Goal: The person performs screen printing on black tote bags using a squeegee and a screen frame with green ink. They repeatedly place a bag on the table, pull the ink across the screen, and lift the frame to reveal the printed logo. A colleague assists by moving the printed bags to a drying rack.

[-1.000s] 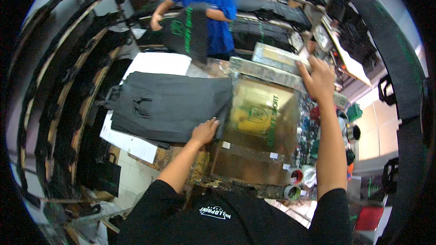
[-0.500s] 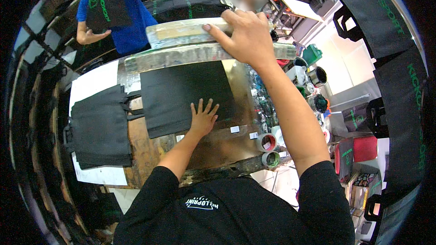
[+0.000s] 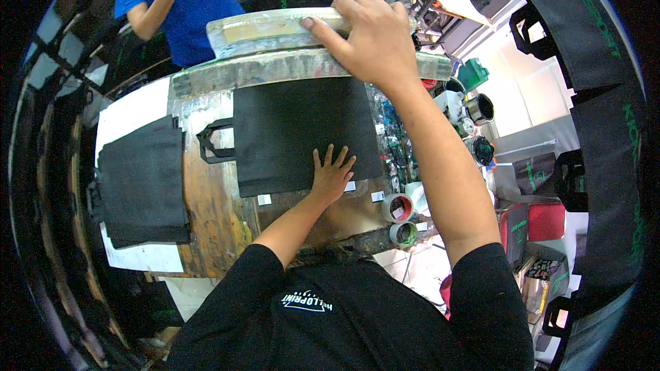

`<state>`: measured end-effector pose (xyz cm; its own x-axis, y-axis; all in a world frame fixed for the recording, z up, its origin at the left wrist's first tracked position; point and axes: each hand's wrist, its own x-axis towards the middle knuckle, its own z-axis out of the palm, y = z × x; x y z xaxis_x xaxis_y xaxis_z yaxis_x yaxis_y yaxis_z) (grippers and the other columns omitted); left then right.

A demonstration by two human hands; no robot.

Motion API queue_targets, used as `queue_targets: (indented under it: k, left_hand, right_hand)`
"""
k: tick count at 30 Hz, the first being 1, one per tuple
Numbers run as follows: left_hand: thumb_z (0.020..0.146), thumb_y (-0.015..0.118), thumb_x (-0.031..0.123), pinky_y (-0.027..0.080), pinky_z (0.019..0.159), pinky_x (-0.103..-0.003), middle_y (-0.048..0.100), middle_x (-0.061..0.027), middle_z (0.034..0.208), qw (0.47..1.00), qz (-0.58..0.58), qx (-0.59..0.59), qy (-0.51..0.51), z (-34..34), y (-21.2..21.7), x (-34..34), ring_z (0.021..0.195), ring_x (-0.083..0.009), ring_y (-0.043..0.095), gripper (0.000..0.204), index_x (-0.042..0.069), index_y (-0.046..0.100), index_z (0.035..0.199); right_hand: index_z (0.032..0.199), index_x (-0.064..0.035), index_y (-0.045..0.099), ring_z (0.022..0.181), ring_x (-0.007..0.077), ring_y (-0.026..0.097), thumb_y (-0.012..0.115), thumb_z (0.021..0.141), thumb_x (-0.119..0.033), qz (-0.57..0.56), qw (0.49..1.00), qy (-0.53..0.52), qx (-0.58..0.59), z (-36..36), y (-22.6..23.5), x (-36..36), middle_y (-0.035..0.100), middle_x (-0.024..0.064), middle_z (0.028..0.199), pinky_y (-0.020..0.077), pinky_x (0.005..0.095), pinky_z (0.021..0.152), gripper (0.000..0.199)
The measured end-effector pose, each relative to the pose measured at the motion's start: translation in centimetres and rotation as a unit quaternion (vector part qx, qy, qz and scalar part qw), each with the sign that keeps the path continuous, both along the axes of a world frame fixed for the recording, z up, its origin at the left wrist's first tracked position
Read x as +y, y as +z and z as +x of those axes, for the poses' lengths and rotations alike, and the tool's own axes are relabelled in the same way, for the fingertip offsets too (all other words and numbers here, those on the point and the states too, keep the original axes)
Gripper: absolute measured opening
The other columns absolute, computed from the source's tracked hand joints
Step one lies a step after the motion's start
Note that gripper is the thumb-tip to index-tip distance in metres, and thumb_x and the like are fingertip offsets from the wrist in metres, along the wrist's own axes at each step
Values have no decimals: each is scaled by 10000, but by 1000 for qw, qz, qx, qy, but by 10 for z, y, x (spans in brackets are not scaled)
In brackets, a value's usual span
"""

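Observation:
My left hand (image 3: 333, 173) lies flat with fingers spread on the lower part of a black fabric bag (image 3: 295, 130). The bag lies flat on the work table, its handle loop (image 3: 216, 141) sticking out to the left. At the far side my right hand (image 3: 378, 38) is closed over a squeegee (image 3: 275, 29) with a pale, paint-stained grip. Just below the squeegee runs the edge of a raised screen frame (image 3: 275, 67), also under that hand; its fingertips are partly hidden. A stack of black bags (image 3: 141, 185) rests at the left on white sheets.
Rolls of tape (image 3: 397, 208) and small white tabs (image 3: 378, 196) sit by the table's near right edge. Open paint cans (image 3: 479, 108) and a green container (image 3: 472, 74) stand to the right. Printed black bags (image 3: 605, 48) hang there. A person in a blue shirt (image 3: 199, 10) stands opposite.
The black bag has shifted right, away from the stack, and lies straighter, with my left hand moving along on it. The squeegee and frame edge sit slightly higher. The other person's printed bag has moved up.

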<state>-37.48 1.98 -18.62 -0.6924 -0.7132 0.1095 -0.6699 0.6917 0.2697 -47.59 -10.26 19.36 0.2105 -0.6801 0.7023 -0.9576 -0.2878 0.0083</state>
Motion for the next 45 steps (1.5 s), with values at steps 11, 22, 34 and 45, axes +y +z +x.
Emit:
queue_targets:
  k: [11,22,34,45]
  left_hand:
    - [951,568,708,61,1237,-747,300,-223,1702,995,84,25,53,87,27,66,1581,-477,220,898,96,454,1598]
    - [851,690,719,156,1254,-693,319,-216,1699,996,84,-27,3,95,36,67,1576,-464,250,995,96,465,1593]
    - [968,396,834,442,1186,-547,224,-400,1642,346,504,769,186,201,270,17,1504,-486,378,1205,-55,-58,1642]
    - [894,338,949,443,1167,-525,488,-310,1507,417,560,618,361,212,102,83,1329,-415,579,1204,33,172,1659]
  right_hand:
    - [910,-75,712,922,356,695,614,951,-638,0,1000,5,5,1,-1,7,726,153,885,432,512,852,572]
    - [874,-83,701,882,347,674,637,954,-613,7,1000,4,10,6,-1,7,711,142,839,425,488,807,540]
    - [1205,-56,652,1062,337,609,674,934,-551,106,993,-17,55,9,-70,94,649,148,1053,376,518,953,565]
    - [1350,-127,498,1141,350,596,870,788,-276,374,924,28,77,0,-192,118,614,114,1162,422,551,891,691]
